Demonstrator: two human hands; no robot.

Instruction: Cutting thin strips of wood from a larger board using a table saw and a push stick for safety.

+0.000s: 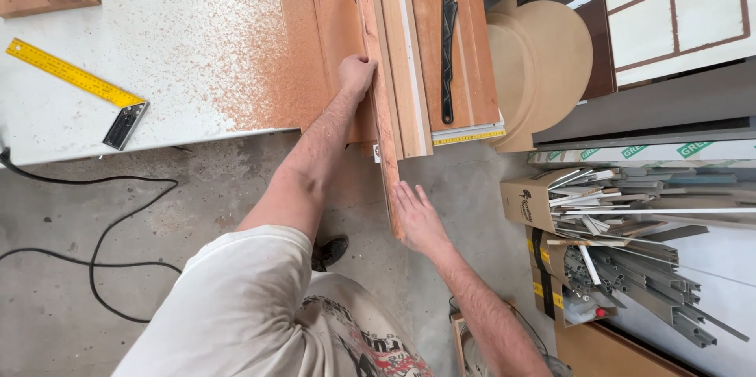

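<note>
A: Where is the strip (383, 121)?
B: On edge among boards (409, 46) on the bench (157, 38), its end overhanging.
A: Hands?
B: Left hand (357, 75) grips it; right hand (417, 218) lies open, flat against its end.

White workbench (157, 121), sawdust (252, 70), yellow square (79, 78), boards (409, 46)

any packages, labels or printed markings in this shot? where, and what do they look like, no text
Cardboard box: right of the right hand, brown, open, full of metal profiles.
Second box: below it, brown, black and yellow bands.
Printed strip: right, above the boxes, white with green marks.
Small label: white, on the wooden strip's edge below the left hand.
</note>
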